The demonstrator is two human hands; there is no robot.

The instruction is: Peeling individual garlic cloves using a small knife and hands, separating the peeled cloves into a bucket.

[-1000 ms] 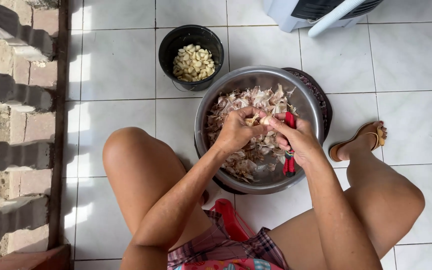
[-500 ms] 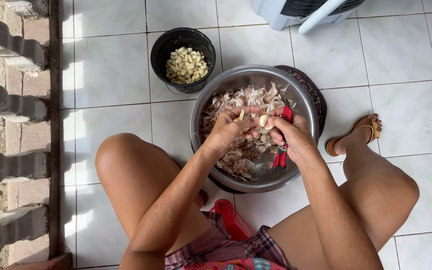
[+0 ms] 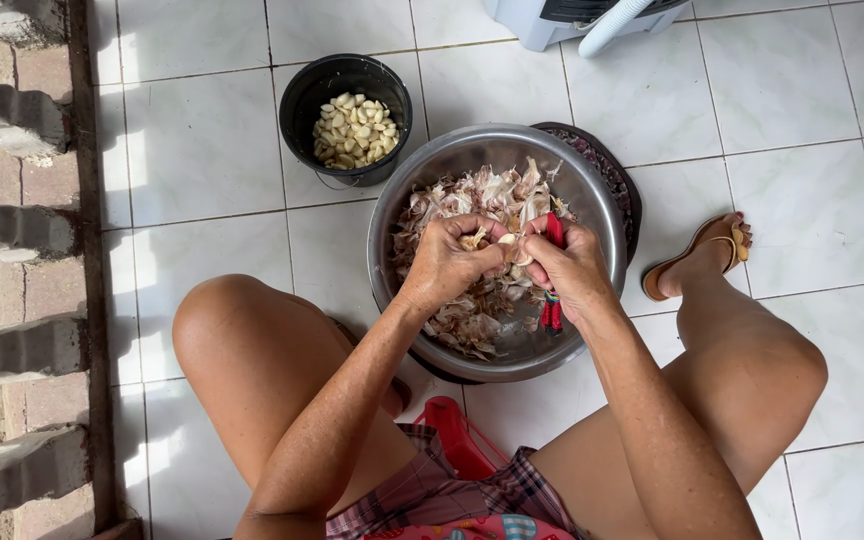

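The floor [image 3: 212, 160] is of pale glossy tiles, with strong sun from a brick railing on one side. A person sits low, knees apart, over a wide metal bowl [image 3: 592, 200] full of papery garlic skins [image 3: 462, 325]. Both hands are closed above the bowl: the left hand [image 3: 449, 262] pinches a garlic clove [image 3: 505, 241], and the right hand [image 3: 574, 268] grips a small knife with a red handle [image 3: 552, 312] while its fingertips touch the same clove.

The clove looks small, light and firm, but I judge it slippery once the dry skin is loose; it is best held at its two ends. The skins seem brittle and weightless.

The knife blade is hidden by the fingers. A black bucket [image 3: 297, 105] nearby holds peeled cloves [image 3: 354, 132]. A white appliance at the top edge is cut off.
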